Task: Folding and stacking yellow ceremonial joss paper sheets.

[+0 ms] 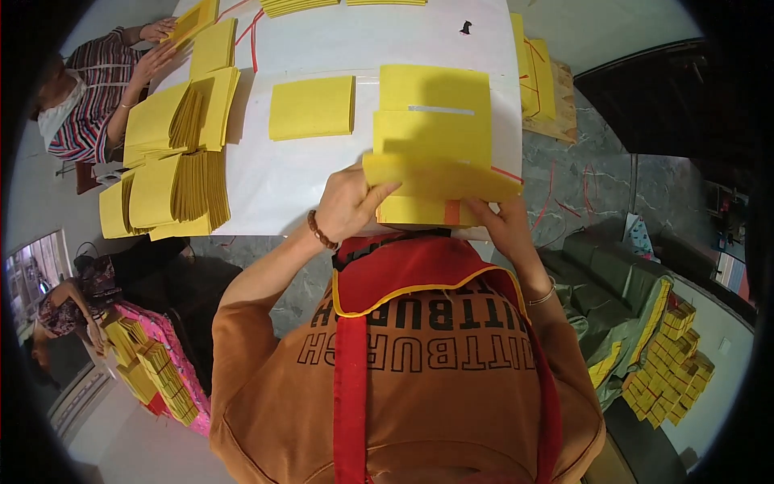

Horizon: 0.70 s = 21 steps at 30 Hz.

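At the table's near edge, my left hand (pixel 348 198) is closed on the left end of a yellow paper sheet (pixel 439 179). My right hand (pixel 506 230) grips its right end, the thumb near an orange patch (pixel 453 212) on the yellow paper below. The sheet is lifted and bent between both hands. Beyond it lie overlapping yellow paper pieces (pixel 431 129), one showing a thin white strip (pixel 442 110). Some fingers of both hands are hidden behind the paper.
The white table (pixel 310 40) holds a small yellow stack (pixel 312 107) and several folded yellow stacks (pixel 173 189) at left. A person (pixel 97 101) handles yellow paper at far left; another (pixel 68 310) sits lower left. Tied bundles (pixel 538 77) stand right; more yellow bundles (pixel 669 363) lie lower right.
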{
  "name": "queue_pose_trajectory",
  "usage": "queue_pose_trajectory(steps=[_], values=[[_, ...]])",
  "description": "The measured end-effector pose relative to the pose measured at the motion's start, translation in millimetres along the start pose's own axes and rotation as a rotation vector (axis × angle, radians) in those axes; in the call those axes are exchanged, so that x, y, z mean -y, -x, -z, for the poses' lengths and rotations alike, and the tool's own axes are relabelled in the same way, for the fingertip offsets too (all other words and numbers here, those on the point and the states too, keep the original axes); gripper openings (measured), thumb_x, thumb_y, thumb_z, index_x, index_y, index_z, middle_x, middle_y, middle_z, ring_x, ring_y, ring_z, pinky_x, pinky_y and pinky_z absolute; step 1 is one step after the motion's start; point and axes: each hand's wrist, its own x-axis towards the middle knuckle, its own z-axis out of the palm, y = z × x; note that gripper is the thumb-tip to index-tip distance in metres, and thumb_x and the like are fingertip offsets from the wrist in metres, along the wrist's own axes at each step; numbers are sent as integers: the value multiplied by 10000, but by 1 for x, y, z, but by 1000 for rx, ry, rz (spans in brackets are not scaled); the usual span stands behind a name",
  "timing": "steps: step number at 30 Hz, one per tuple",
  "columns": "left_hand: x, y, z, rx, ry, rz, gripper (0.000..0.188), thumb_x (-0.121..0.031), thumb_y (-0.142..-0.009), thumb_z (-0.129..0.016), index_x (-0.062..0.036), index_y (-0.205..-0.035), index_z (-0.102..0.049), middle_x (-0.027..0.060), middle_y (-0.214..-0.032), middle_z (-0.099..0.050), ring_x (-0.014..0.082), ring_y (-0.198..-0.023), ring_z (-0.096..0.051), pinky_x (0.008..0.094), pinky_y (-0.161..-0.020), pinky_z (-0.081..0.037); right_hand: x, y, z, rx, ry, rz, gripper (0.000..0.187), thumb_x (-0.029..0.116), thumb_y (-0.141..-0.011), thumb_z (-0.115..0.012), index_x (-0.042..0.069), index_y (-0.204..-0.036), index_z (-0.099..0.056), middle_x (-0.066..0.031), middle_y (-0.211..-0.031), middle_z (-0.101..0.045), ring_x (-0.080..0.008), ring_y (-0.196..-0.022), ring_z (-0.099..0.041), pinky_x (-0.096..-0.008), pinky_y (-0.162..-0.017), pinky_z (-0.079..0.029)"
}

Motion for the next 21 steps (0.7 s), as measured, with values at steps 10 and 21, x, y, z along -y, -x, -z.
queue_pose_trajectory(steps=[10, 21], values=[[5, -23, -10, -32, 471, 393, 331, -74, -894, -541, 18, -1204, -473, 21, -806, -611, 40, -683, -515, 207, -568, -408, 15, -18, -4, -191, -191, -140, 331, 145, -821, -637, -2, -1115, -590, -140, -966, -644, -153, -850, -605, -276, -765, -467], [10, -26, -15, -193, 617, 395, 716, -56, -798, -635, -69, -1389, -229, 48, -719, -638, 88, -603, -566, 227, -554, -429, 0, -27, -18, -282, -306, -276, 269, 82, -830, -612, -14, -1082, -607, -96, -913, -658, -88, -809, -582, -224, -710, -460]])
